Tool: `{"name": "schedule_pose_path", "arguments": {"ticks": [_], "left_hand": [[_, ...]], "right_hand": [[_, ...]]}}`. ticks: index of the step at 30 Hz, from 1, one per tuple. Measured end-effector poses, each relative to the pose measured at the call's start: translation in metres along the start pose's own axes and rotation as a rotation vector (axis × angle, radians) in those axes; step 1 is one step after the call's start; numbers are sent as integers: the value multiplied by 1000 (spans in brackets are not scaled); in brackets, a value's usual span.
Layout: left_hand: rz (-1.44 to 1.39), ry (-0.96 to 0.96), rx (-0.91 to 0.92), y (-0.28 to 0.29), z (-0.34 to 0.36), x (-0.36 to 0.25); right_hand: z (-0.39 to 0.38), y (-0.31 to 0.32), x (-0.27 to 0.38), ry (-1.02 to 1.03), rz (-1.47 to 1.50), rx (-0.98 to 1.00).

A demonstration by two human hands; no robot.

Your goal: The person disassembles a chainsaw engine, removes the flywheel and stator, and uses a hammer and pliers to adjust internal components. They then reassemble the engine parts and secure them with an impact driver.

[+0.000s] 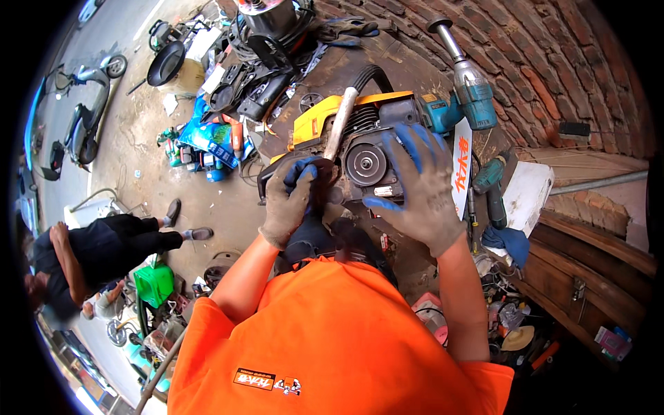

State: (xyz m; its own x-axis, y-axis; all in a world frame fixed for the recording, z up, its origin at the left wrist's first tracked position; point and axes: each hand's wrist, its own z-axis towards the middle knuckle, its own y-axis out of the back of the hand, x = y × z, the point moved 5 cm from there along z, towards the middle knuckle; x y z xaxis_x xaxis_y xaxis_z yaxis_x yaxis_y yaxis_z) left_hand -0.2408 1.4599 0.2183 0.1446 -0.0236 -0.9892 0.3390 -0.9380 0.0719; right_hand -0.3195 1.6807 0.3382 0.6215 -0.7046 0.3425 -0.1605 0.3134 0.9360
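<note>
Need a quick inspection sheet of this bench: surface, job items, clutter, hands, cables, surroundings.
Surface: brown table, stained-looking.
Job's things: yellow chainsaw on the table, round metal drum exposed; white bar to its right.
Clutter: teal power wrench, teal drill and blue cloth at right; blue bag and dark pan at left.
Left hand: gloved, fingers curled beside the chainsaw; grip unclear.
Right hand: gloved, open, fingers spread over the chainsaw's right side.
Cables: dark loops by the silver container, possibly cable.
Surroundings: brick wall, parked scooter, person in dark clothes.

Chainsaw (374,129) on table (401,61), drill (490,176) right; scooter (88,114) left
</note>
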Motion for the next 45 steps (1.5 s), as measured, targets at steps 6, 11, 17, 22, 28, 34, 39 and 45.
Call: {"name": "schedule_pose_path", "arguments": {"ticks": [6, 11, 17, 22, 28, 34, 39, 45], "left_hand": [[-44, 46, -53, -6, -6, -11], [105, -141, -70, -8, -4, -19], [78, -71, -77, -4, -3, -10], [142, -66, -48, -7, -2, -21], [438, -499, 22, -40, -3, -59], [637, -687, 111, -56, -10, -65], [643, -709, 133, -56, -4, -66], [644, -773, 290, -45, -2, -70]], "right_hand": [[17, -18, -2, 66, -212, 139], [20, 0, 2, 51, -136, 43], [22, -10, 6, 130, -160, 54], [21, -9, 11, 110, -104, -46], [-4, 9, -1, 57, 77, -158], [-33, 16, -6, 63, 174, -215], [-48, 17, -11, 26, 238, -214], [-53, 14, -13, 19, 275, -239]]}}
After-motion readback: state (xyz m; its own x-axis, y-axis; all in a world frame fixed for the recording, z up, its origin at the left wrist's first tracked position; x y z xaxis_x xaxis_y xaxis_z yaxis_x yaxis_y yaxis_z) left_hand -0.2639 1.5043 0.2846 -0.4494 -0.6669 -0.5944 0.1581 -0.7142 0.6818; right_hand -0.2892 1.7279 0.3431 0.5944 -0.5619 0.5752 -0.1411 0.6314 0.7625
